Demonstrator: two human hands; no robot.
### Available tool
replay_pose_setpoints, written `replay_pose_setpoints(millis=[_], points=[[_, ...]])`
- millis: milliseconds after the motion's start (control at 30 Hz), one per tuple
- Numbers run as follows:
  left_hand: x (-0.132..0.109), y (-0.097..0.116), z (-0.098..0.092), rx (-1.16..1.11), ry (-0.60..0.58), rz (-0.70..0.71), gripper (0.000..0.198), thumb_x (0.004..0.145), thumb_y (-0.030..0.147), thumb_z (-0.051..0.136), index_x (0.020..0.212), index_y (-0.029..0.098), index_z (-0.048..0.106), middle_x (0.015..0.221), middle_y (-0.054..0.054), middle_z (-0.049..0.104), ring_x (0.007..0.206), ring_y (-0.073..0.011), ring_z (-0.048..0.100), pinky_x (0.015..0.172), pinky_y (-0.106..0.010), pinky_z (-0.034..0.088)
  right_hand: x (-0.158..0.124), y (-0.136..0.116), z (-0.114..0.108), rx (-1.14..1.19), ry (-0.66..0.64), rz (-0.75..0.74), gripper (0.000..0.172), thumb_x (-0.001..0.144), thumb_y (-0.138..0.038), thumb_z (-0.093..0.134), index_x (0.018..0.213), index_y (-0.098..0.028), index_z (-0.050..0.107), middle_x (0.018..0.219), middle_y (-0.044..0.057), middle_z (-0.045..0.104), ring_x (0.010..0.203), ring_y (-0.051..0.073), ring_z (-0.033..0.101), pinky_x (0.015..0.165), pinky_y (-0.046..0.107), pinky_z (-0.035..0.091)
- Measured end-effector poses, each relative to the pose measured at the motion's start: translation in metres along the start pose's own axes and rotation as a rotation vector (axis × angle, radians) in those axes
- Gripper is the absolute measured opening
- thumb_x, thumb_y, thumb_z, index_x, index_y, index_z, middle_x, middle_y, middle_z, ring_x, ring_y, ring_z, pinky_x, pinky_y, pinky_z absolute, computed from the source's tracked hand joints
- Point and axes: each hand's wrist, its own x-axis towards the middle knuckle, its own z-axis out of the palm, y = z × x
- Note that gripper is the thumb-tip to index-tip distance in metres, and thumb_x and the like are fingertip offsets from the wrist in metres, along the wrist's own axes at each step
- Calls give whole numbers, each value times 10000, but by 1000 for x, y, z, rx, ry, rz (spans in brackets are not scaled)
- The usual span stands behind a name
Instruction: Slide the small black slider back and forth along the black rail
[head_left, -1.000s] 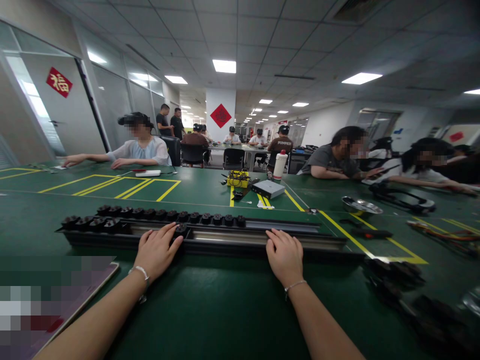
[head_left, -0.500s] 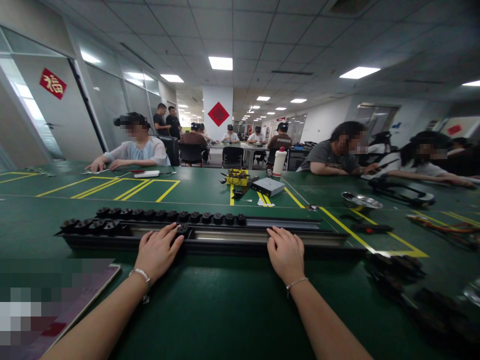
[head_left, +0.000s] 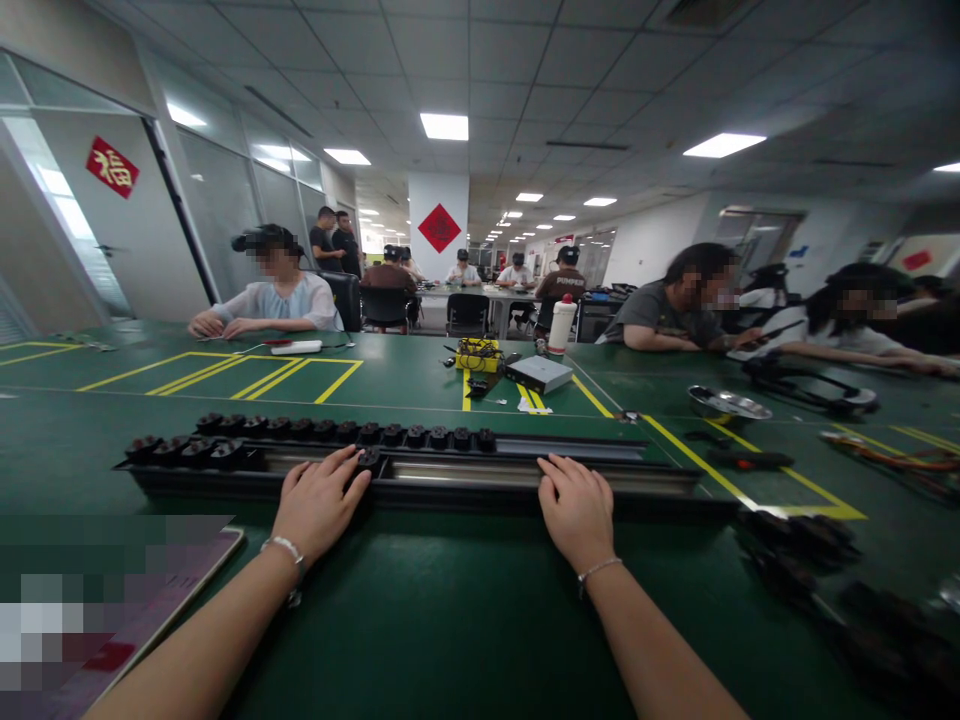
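A long black rail with a metallic channel lies across the green table. My left hand rests on its near edge, fingers spread, the fingertips beside a black module seated in the channel. My right hand lies farther right on the same rail, its fingers loosely extended over the edge. Several black modules sit at the rail's left end. Just behind, a second rail carries a row of similar modules along its left and middle part.
Loose black modules lie at the right. Farther back are a metal bowl, a grey box, a yellow item with cables and a white bottle. A tablet-like object is near left. People sit across the table.
The view has shifted slightly, while both my hands keep their places on the rail. The person across at the left has drawn one hand closer to the other.
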Motion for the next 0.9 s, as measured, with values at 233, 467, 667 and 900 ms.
replay_pose_setpoints(millis=[233, 467, 667, 900], points=[[0, 0, 1, -4, 0, 4, 419, 871, 433, 304, 1138, 274, 585, 1313, 5, 516, 1120, -196, 522, 969, -400, 290, 0, 1, 1, 2, 4, -8, 359, 839, -250, 376, 1082, -246, 640, 1166, 27, 614, 1123, 199, 482, 981, 394, 233], [1, 0, 1, -2, 3, 8, 414, 871, 431, 307, 1134, 276, 586, 1305, 4, 524, 1114, -191, 529, 964, -395, 301, 0, 1, 0, -5, -6, 2, 353, 834, -251, 386, 1082, -252, 639, 1167, 18, 612, 1125, 196, 484, 978, 390, 244], [0, 0, 1, 21, 11, 44, 426, 877, 408, 291, 1152, 252, 575, 1309, -9, 519, 1106, -193, 533, 944, -384, 324, 0, -1, 0, -1, 4, 4, 350, 832, -246, 389, 1071, -251, 644, 1168, 16, 612, 1126, 196, 484, 983, 391, 244], [1, -1, 1, 3, 4, 30, 420, 871, 418, 300, 1153, 274, 577, 1308, -1, 520, 1119, -194, 524, 947, -386, 326, 0, -1, -1, -5, -13, 12, 353, 836, -253, 386, 1081, -249, 639, 1171, 14, 610, 1130, 196, 480, 987, 391, 245]])
